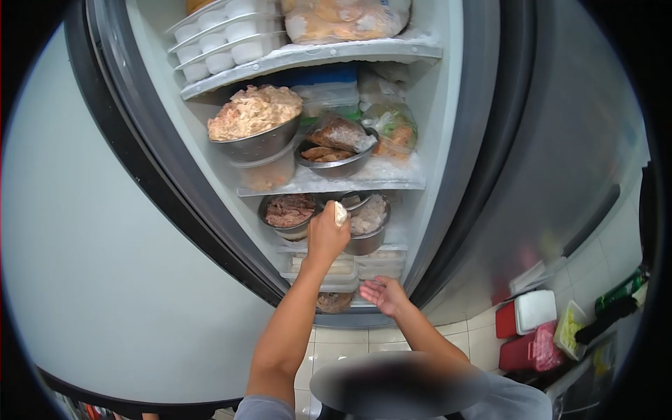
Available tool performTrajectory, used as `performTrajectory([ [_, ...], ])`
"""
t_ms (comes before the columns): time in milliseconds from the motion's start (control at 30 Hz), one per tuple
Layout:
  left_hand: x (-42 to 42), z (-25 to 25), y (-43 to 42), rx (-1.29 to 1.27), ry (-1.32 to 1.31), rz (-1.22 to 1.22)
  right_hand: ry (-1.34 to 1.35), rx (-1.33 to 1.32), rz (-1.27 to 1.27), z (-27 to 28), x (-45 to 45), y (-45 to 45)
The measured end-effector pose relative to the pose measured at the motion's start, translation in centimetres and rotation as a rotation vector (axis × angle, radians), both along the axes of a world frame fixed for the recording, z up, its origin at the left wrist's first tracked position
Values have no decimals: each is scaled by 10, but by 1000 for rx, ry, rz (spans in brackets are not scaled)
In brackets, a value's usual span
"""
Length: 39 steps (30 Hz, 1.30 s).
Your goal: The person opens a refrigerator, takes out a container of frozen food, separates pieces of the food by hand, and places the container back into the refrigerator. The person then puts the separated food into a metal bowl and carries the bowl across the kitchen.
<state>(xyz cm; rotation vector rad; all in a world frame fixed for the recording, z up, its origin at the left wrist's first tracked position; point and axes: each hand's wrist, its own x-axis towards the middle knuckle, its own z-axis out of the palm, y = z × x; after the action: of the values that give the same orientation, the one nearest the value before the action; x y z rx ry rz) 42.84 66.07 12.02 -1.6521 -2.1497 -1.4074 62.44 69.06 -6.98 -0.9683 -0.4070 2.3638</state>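
My left hand [329, 231] is closed in a fist in front of the fridge's lower shelf. A whitish lump [340, 214] shows at the top of the fist; its kind is unclear. Just behind that hand are a metal bowl of reddish minced meat [290, 210] and a metal pot of white chunks [369, 215]. A metal utensil or small dish [355, 201] rests at the pot's rim, partly hidden. My right hand [383, 292] is open, palm turned up, fingers spread, close to stacked clear plastic containers [379, 263] and touching nothing that I can see.
Above, a shelf [329, 183] bears a heaped bowl of pale minced meat [255, 115] and a bowl with bagged food [336, 143]. White trays [227, 38] stand higher. The fridge doors frame both sides. Red and white bins [535, 311] stand on the floor at right.
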Motion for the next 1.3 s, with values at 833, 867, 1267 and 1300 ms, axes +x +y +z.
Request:
performTrajectory([
  [833, 152, -57, -280, 150, -579, 1124, 299, 192, 1579, 22, -85, -139],
  [867, 160, -51, -305, 173, -538, 1205, 284, 253, 1674, -7, -96, -143],
  [1267, 227, -46, -376, 662, -773, 1130, 356, 187, 1970, 51, -81, -228],
  [1300, 226, -50, -381, 659, -809, 1109, 349, 149, 1998, 47, -81, -234],
])
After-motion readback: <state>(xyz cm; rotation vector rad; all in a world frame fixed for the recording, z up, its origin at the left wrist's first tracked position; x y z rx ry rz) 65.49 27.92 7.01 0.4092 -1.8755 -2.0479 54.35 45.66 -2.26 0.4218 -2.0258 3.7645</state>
